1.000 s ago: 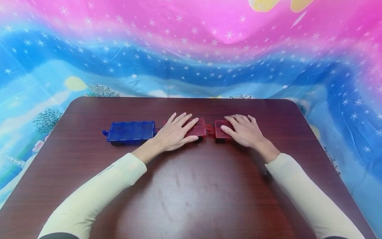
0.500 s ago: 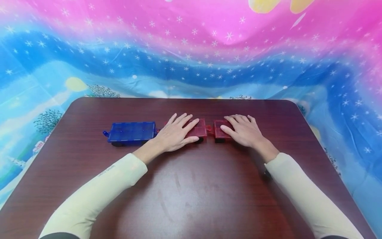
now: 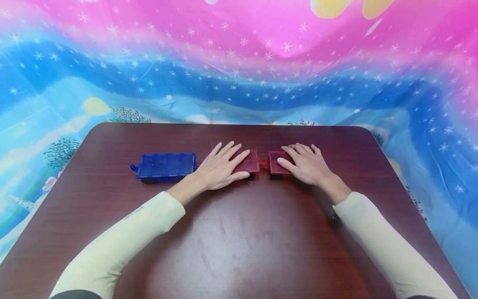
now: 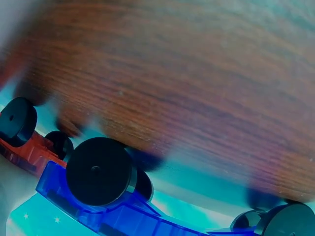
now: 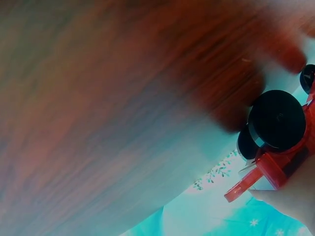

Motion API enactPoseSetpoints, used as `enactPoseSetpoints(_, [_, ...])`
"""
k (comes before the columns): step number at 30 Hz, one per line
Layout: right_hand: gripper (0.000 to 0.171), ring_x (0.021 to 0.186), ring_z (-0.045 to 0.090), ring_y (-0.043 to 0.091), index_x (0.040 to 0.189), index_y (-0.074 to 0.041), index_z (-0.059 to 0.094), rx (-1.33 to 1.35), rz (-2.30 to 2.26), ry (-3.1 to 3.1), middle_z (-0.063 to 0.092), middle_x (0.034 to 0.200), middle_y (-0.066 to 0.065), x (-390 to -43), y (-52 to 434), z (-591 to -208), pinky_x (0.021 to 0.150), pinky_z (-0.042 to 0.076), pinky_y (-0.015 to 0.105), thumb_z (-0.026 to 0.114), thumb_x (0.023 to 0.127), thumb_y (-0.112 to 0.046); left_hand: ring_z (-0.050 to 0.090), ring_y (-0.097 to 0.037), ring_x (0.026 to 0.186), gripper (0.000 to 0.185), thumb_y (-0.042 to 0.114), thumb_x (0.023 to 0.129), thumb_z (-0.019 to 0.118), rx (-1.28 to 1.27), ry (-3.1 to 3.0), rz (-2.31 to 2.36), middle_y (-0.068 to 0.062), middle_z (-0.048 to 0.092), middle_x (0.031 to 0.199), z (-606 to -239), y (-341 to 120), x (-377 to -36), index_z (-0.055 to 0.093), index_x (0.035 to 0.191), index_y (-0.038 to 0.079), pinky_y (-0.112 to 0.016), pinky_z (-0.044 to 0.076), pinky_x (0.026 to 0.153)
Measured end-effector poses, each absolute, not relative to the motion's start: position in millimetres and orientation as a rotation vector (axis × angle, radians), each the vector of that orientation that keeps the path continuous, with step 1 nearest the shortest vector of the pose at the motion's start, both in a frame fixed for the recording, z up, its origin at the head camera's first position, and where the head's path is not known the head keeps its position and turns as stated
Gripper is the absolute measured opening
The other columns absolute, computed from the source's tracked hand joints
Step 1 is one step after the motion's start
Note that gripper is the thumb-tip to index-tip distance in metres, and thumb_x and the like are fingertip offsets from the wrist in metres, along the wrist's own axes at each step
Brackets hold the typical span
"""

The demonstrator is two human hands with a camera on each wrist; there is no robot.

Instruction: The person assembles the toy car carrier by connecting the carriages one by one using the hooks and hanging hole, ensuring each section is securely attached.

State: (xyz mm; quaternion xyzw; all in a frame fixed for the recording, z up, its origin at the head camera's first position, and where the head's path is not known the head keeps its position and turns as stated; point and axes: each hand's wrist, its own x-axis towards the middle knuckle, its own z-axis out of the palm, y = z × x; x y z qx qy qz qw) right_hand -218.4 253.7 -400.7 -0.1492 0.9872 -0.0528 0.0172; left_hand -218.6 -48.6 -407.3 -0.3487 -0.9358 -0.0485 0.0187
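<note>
Three translucent toy wheeled cars stand in a row on the brown table (image 3: pixel 231 232). My left hand (image 3: pixel 216 168) rests with spread fingers on the middle red car (image 3: pixel 252 160) and hides much of it. On the right-hand red car (image 3: pixel 275 165) lies my right hand (image 3: pixel 308 166), its fingers extended over the top and covering the far end. Red couplings (image 3: pixel 263 162) bridge the gap between the two red cars. Left of my left hand is the blue car (image 3: pixel 167 165), untouched. Its black wheel (image 4: pixel 98 172) shows in the left wrist view, and a red hook (image 5: pixel 243 184) in the right wrist view.
A patterned pink and blue cloth (image 3: pixel 239 83) hangs behind the table and along its sides. The blue car's hook (image 3: pixel 133 167) points to the left. The table's far edge runs just beyond the cars.
</note>
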Motion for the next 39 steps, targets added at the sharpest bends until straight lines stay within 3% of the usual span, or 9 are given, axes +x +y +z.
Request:
enactPoseSetpoints(19, [0.078,0.14,0.025,0.032,0.147,-0.025,0.031,-0.433,-0.169,3.048,0.036,0.148,0.008,-219.4,246.7,-397.4,0.111,0.007,0.063,0.024,0.087,-0.074,0.011,-0.028,0.146,0.078,0.077,0.085,0.016,-1.087,-2.911,-0.068,-0.005,0.025,0.155,-406.2,-50.9,-220.7,0.017,0.15,0.033,-0.055,0.007,0.116])
enactPoseSetpoints(29, [0.076,0.141,0.024,0.033,0.147,-0.026,0.03,-0.465,-0.243,3.075,0.034,0.15,0.007,-221.8,245.4,-393.2,0.111,0.007,0.063,0.024,0.088,-0.073,0.017,-0.027,0.145,0.078,0.077,0.085,0.015,-0.94,-2.933,-0.073,-0.003,0.029,0.153,-396.6,-65.3,-220.6,0.021,0.149,0.032,-0.054,0.011,0.116])
enactPoseSetpoints(39, [0.071,0.138,0.029,0.032,0.145,-0.023,0.036,-0.56,-0.345,3.165,0.035,0.149,0.008,-217.3,232.8,-379.2,0.109,0.02,0.057,0.032,0.09,-0.067,0.023,-0.028,0.143,0.074,0.073,0.088,0.021,-0.759,-2.965,-0.133,-0.004,0.031,0.152,-385.7,-90.4,-219.2,0.027,0.148,0.03,-0.053,0.011,0.116])
